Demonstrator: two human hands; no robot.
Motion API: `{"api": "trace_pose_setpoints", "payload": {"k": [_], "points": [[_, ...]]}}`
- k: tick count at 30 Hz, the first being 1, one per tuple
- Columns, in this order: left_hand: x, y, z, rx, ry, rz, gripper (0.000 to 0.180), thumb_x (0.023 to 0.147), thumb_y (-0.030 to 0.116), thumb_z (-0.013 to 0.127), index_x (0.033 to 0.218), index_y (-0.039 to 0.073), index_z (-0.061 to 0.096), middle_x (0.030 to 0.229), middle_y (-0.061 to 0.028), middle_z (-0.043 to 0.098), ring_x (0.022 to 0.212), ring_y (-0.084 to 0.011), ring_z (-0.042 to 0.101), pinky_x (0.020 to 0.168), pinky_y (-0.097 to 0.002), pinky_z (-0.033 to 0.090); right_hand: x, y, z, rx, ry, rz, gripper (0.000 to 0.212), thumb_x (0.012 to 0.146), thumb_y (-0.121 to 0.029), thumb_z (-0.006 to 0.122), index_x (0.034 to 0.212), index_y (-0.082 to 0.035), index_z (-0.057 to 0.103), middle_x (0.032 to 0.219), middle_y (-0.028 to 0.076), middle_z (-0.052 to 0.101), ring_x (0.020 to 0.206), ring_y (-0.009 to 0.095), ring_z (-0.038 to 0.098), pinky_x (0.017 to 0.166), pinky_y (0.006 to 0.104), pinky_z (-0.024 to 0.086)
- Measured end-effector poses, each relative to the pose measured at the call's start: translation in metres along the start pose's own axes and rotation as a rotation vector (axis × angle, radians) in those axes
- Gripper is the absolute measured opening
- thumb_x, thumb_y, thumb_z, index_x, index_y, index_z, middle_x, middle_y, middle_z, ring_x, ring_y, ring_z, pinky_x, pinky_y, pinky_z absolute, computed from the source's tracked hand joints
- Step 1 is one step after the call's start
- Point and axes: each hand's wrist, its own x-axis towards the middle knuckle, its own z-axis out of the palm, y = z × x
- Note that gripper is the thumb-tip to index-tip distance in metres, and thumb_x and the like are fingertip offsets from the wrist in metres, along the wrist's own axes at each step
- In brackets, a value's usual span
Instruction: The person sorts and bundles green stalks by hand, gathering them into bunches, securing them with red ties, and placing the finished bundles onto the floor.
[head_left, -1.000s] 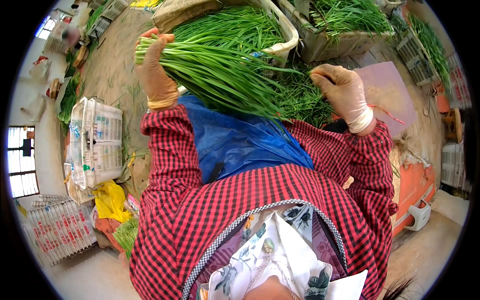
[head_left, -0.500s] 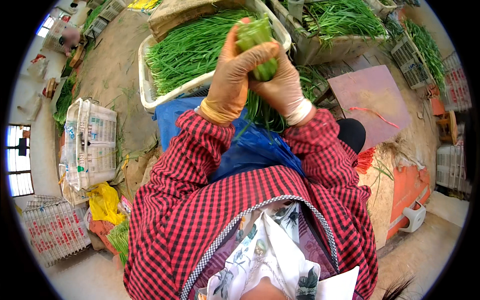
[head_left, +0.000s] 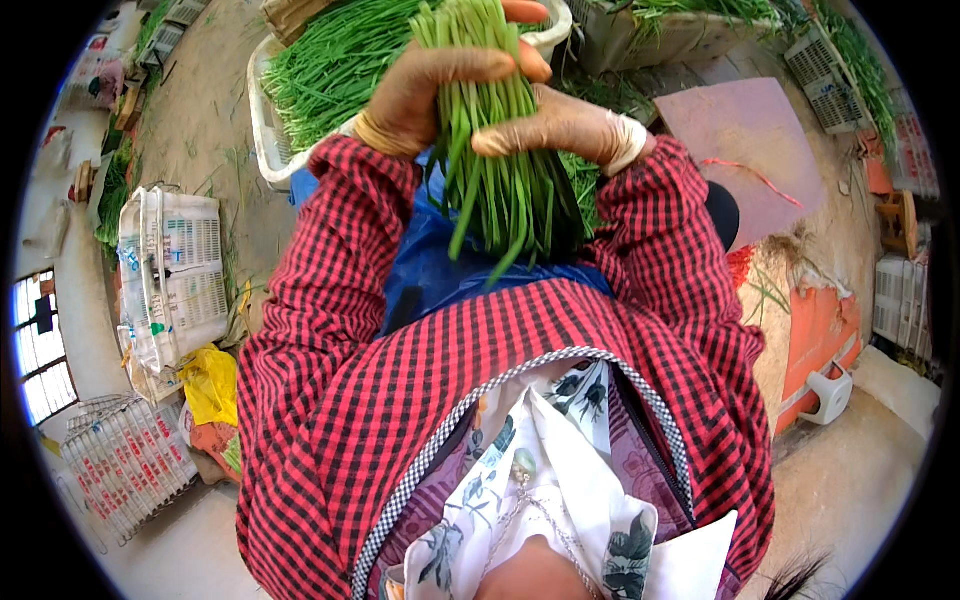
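A thick bunch of garlic chives (head_left: 500, 165) is upright in front of my chest, pale stalks at the top and dark green leaves spreading downward over my lap. My left hand (head_left: 425, 90), in a thin soiled glove, wraps round it from the left with the thumb across the stalks. From the right my right hand (head_left: 560, 128), gloved too, grips lower, its thumb pressed over the front. Some fingertips show beyond the stalks; the rest are hidden behind them. Under the leaves lies a blue apron or plastic sheet (head_left: 430, 275).
A white crate (head_left: 268, 130) heaped with chives (head_left: 335, 75) stands ahead on the left. Another loaded crate (head_left: 650, 40) is further right. A purplish board (head_left: 745, 150) bears a red tie (head_left: 750, 178). White crates (head_left: 180, 270) and a yellow bag (head_left: 210, 385) are at left.
The bunch has turned from nearly end-on to showing its length, leaves now fanned toward me. My hands have moved slightly apart and up in the picture, both still gripping it.
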Motion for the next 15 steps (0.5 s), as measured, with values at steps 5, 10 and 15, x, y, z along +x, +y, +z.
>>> {"api": "trace_pose_setpoints", "payload": {"k": [5,10,15], "points": [[-0.004,0.045,-0.025,-0.043,0.445,0.144,0.052,0.084,0.029,0.072,0.131,0.012,0.056,0.104,-0.011,0.069,0.089,-0.0245,0.068,0.078,-0.0432,0.058,-0.002,0.053,-0.004,-0.105,0.143,-0.07,0.078,0.078,-0.024,0.079,0.142,-0.001,0.041,0.121,0.011,0.063,0.107,0.018,0.06,0.096,0.0322,0.048],[-0.029,0.054,-0.123,-0.286,0.396,0.21,0.027,0.089,0.011,0.064,0.113,-0.001,0.064,0.104,-0.0133,0.07,0.104,-0.0268,0.066,0.094,-0.0407,0.054,-0.045,0.097,-0.054,-0.029,0.703,-0.097,0.044,0.083,-0.007,0.066,0.125,0.002,0.059,0.105,0.006,0.068,0.088,0.013,0.063,0.08,0.0277,0.052],[-0.044,0.0,-0.162,-0.361,0.664,0.199,0.017,0.087,0.011,0.068,0.098,-0.002,0.069,0.095,-0.0152,0.071,0.095,-0.0267,0.068,0.086,-0.0381,0.058,-0.059,0.037,-0.061,0.147,0.704,-0.091,0.029,0.089,-0.008,0.066,0.116,0.002,0.065,0.092,0.004,0.071,0.075,0.009,0.065,0.066,0.0224,0.053]]}}
